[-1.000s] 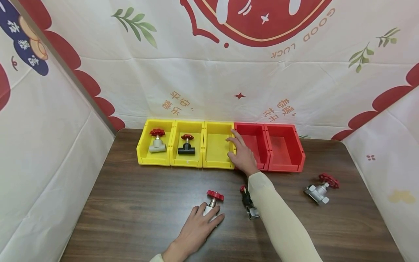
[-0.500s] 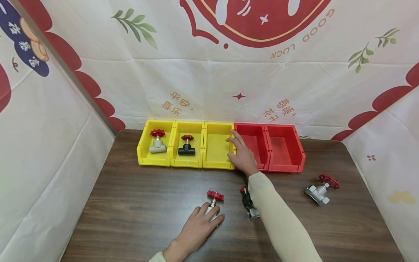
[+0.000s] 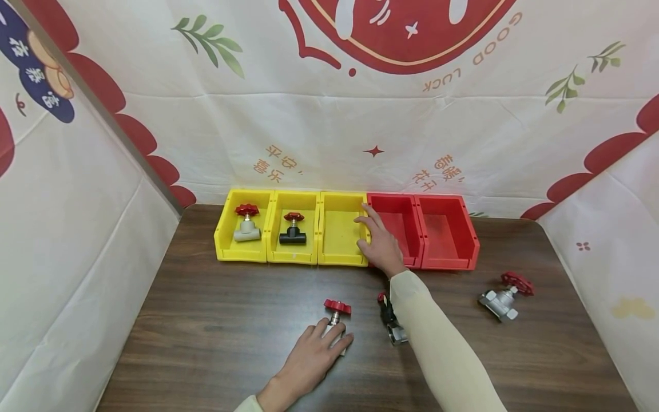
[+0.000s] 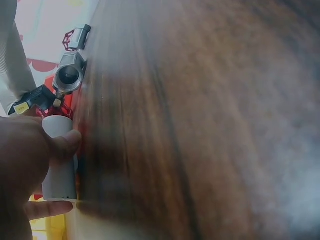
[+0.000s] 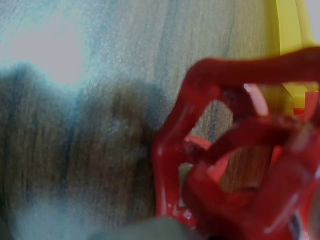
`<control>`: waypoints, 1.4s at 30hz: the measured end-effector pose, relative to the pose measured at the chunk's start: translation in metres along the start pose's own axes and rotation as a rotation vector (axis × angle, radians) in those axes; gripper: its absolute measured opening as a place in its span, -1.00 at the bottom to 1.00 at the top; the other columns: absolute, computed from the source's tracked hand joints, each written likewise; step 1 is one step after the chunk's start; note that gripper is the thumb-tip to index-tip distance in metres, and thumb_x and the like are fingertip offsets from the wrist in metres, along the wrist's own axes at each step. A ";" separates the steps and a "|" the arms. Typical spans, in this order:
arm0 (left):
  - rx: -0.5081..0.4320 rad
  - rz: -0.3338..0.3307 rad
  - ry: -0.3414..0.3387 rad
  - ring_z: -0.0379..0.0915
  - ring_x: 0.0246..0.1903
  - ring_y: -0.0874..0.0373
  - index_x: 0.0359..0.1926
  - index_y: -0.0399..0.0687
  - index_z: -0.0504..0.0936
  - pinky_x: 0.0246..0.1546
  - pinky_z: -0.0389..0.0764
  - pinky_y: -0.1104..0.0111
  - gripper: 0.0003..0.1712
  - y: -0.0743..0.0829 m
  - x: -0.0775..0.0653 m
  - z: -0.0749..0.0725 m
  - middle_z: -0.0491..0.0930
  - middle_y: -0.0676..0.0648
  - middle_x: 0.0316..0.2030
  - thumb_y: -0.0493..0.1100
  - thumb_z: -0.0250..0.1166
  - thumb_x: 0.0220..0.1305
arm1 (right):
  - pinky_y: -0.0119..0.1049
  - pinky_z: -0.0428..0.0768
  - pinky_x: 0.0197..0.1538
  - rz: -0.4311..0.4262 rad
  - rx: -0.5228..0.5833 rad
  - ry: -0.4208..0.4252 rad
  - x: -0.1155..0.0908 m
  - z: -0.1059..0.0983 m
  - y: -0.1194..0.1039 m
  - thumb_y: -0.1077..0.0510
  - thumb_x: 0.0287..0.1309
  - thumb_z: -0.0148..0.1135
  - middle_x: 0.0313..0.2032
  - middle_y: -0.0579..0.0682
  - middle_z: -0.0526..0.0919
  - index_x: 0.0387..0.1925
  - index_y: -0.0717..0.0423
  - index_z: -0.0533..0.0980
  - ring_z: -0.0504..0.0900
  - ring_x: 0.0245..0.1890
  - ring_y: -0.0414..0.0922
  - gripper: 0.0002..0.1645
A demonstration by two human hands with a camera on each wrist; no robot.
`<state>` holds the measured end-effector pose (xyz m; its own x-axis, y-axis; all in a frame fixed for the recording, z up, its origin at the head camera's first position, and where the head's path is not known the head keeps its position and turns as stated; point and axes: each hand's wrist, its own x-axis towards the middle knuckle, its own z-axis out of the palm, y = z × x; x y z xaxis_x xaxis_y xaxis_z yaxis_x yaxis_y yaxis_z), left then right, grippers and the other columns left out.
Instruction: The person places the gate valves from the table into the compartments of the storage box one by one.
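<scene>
My left hand [image 3: 309, 360] holds a white valve with a red handwheel [image 3: 337, 307] at the table's front middle. In the left wrist view, thumb and a finger lie around its white pipe body [image 4: 59, 170]; the rest of the grip is hidden. My right hand [image 3: 382, 246] rests over the right wall of the third yellow bin [image 3: 342, 258], fingers loosely bent toward its inside. Under the right forearm lies a metal valve with a black part [image 3: 395, 332], partly covered by the sleeve. A red handwheel [image 4: 56, 109] shows just behind the white pipe.
Two more yellow bins [image 3: 242, 253] hold a grey valve [image 3: 247, 230] and a black valve [image 3: 293, 234], each with a red handwheel. Two red bins [image 3: 448, 263] continue the row rightward. A metal valve with a red handwheel [image 3: 500, 303] lies at the table's right.
</scene>
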<state>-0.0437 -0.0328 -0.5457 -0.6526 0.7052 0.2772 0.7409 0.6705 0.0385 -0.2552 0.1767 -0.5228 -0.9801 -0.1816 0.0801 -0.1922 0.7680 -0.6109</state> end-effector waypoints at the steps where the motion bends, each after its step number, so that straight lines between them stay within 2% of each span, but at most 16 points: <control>1: 0.004 0.001 0.006 0.35 0.03 -0.01 0.13 0.13 0.54 -0.25 0.52 0.21 -0.58 0.000 0.000 0.001 0.44 0.02 0.06 -0.16 0.00 0.29 | 0.05 0.55 -0.06 -0.001 0.000 0.003 0.000 0.000 0.000 0.10 -0.12 0.32 0.42 -0.51 -0.15 0.19 -0.32 0.37 0.37 0.11 -0.06 -0.26; 8: -0.011 0.015 0.057 0.36 -0.05 0.03 0.05 0.05 0.57 -0.38 0.50 0.27 -0.62 -0.003 0.003 0.004 0.44 0.02 0.04 -0.17 -0.05 0.30 | 0.08 0.52 -0.08 -0.008 -0.014 0.013 0.001 0.002 0.004 0.11 -0.11 0.27 0.42 -0.53 -0.17 0.19 -0.27 0.38 0.35 0.12 -0.05 -0.28; 16: -0.013 0.013 0.104 0.36 -0.04 -0.01 0.04 -0.02 0.57 -0.38 0.52 0.27 -0.62 -0.008 0.009 0.004 0.44 -0.03 0.05 -0.23 -0.06 0.29 | 0.11 0.52 -0.04 0.003 -0.016 0.000 0.003 0.001 0.004 0.11 -0.10 0.30 0.42 -0.54 -0.18 0.21 -0.28 0.37 0.32 0.17 -0.05 -0.27; 20: 0.040 0.030 0.138 0.38 0.00 -0.06 0.03 -0.03 0.57 -0.37 0.54 0.24 -0.62 -0.012 0.017 0.001 0.43 -0.06 0.06 -0.25 -0.09 0.32 | 0.12 0.51 -0.03 0.003 -0.008 0.003 0.003 0.000 0.005 0.11 -0.09 0.30 0.42 -0.54 -0.18 0.20 -0.28 0.37 0.32 0.18 -0.04 -0.27; 26: 0.089 0.029 0.133 0.37 0.01 -0.10 0.06 -0.04 0.53 -0.37 0.53 0.19 -0.58 -0.023 0.034 -0.010 0.43 -0.09 0.09 -0.25 -0.23 0.42 | 0.09 0.54 -0.07 0.004 -0.019 0.004 0.001 0.000 0.005 0.11 -0.06 0.26 0.41 -0.54 -0.17 0.18 -0.31 0.37 0.36 0.12 -0.05 -0.31; 29: 0.103 0.027 0.135 0.38 0.02 -0.13 0.08 -0.05 0.53 -0.34 0.55 0.15 -0.62 -0.031 0.044 -0.017 0.43 -0.12 0.11 -0.22 -0.17 0.44 | 0.09 0.54 -0.07 0.002 -0.020 0.004 0.001 0.001 0.004 0.10 -0.07 0.25 0.41 -0.55 -0.17 0.18 -0.31 0.37 0.37 0.11 -0.06 -0.31; 31: 0.111 0.023 0.136 0.38 0.03 -0.15 0.09 -0.07 0.53 -0.31 0.56 0.13 -0.67 -0.036 0.050 -0.020 0.43 -0.13 0.12 -0.22 -0.05 0.42 | 0.09 0.54 -0.08 -0.005 -0.018 0.005 0.001 0.001 0.004 0.11 -0.07 0.25 0.42 -0.53 -0.16 0.19 -0.29 0.37 0.38 0.10 -0.04 -0.30; 33: 0.117 0.020 0.136 0.38 0.06 -0.17 0.11 -0.09 0.53 -0.26 0.58 0.11 -0.63 -0.041 0.056 -0.023 0.42 -0.14 0.13 -0.26 0.16 0.28 | 0.11 0.54 -0.07 -0.009 -0.022 0.003 0.002 0.001 0.004 0.10 -0.07 0.25 0.43 -0.50 -0.16 0.20 -0.28 0.37 0.38 0.11 -0.03 -0.30; 35: 0.122 0.017 0.139 0.38 0.06 -0.19 0.12 -0.11 0.53 -0.22 0.58 0.10 -0.56 -0.046 0.061 -0.025 0.42 -0.15 0.14 -0.31 0.25 0.19 | 0.13 0.53 -0.07 -0.015 -0.026 0.001 0.002 0.002 0.003 0.11 -0.06 0.24 0.44 -0.47 -0.16 0.21 -0.26 0.37 0.39 0.11 -0.01 -0.30; 38: 0.138 0.018 0.143 0.36 0.08 -0.20 0.13 -0.13 0.54 -0.15 0.58 0.09 -0.48 -0.053 0.070 -0.030 0.43 -0.16 0.14 -0.35 0.33 0.09 | 0.17 0.51 -0.04 -0.014 -0.025 0.001 0.001 0.001 0.002 0.10 -0.06 0.25 0.44 -0.47 -0.16 0.21 -0.25 0.37 0.37 0.15 -0.01 -0.30; 42: 0.163 0.009 0.133 0.35 0.09 -0.20 0.13 -0.13 0.55 -0.17 0.59 0.11 -0.49 -0.063 0.081 -0.036 0.43 -0.16 0.14 -0.33 0.36 0.10 | 0.19 0.50 -0.04 -0.013 -0.025 0.004 0.001 0.001 0.001 0.11 -0.07 0.25 0.44 -0.47 -0.16 0.20 -0.26 0.37 0.38 0.13 0.00 -0.30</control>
<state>-0.1378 -0.0266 -0.4916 -0.6117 0.6816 0.4015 0.7037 0.7007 -0.1174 -0.2560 0.1763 -0.5238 -0.9777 -0.1894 0.0910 -0.2062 0.7809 -0.5896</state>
